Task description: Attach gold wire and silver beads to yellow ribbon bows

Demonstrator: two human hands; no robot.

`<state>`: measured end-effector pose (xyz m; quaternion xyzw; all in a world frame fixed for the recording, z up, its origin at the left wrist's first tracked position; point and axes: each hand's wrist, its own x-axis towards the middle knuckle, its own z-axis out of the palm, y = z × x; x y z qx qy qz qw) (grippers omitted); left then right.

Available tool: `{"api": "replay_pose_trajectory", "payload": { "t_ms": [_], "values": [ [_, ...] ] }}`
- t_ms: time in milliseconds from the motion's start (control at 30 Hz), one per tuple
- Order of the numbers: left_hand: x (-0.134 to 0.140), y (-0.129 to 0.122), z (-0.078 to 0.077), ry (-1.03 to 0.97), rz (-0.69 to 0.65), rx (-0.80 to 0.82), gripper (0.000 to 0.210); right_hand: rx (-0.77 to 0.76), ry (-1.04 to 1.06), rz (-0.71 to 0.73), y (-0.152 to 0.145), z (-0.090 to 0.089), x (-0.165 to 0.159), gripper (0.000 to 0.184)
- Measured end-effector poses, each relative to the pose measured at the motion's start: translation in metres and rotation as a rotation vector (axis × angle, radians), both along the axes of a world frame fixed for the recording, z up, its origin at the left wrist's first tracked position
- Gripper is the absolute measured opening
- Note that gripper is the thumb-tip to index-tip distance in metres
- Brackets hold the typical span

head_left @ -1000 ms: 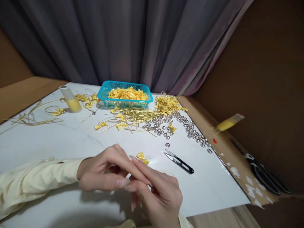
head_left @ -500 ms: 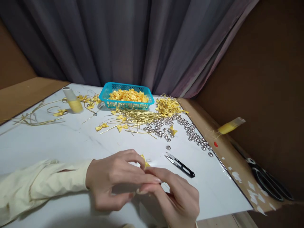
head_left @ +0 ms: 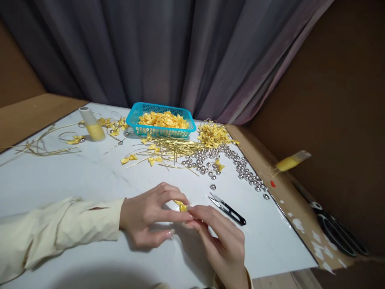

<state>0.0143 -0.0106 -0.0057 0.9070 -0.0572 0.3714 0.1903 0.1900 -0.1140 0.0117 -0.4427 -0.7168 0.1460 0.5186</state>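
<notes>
A small yellow ribbon bow (head_left: 181,206) shows beyond the fingertips of my left hand (head_left: 155,212). Two of that hand's fingers reach around the bow, while the thumb stays apart below. My right hand (head_left: 224,239) has its thumb and index finger pinched together at the bow's near right side, against my left fingertips. Whatever lies inside this pinch is hidden. To the right of the hands are black thread snips (head_left: 227,208), blades parted, lying on the white tabletop (head_left: 99,184).
Behind stands a turquoise basket (head_left: 162,132) of yellow bows, with gold cords (head_left: 177,147), a bow pile (head_left: 213,134) and silver beads (head_left: 207,156) around it. A yellow thread spool (head_left: 95,126) stands left; another spool (head_left: 292,161) and large scissors (head_left: 333,224) lie right.
My left hand has shifted slightly right and away from me, and my right hand slightly left. More of the yellow bow shows between the fingers now.
</notes>
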Motion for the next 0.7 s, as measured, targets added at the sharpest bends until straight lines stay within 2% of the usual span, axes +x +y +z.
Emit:
{"api": "replay_pose_trajectory", "payload": {
  "t_ms": [300,367,467,533,700],
  "values": [
    [-0.001,0.000,0.000,0.049,-0.021,-0.007,0.051,-0.104,0.090,0.100,0.000,0.007,-0.002,0.027],
    [-0.001,0.000,0.000,0.054,-0.008,0.015,0.047,-0.220,0.184,0.123,-0.001,0.007,-0.003,0.020],
    [0.000,-0.001,-0.001,0.059,-0.006,0.075,0.046,-0.495,0.464,0.193,-0.003,0.004,-0.003,0.010],
    [0.001,-0.001,0.000,0.053,-0.012,0.117,0.047,-0.625,0.631,0.259,-0.003,0.001,-0.001,0.008],
    [0.000,0.001,0.000,0.039,0.012,0.163,0.044,-0.724,0.759,0.341,-0.001,-0.003,-0.002,0.014]
  ]
}}
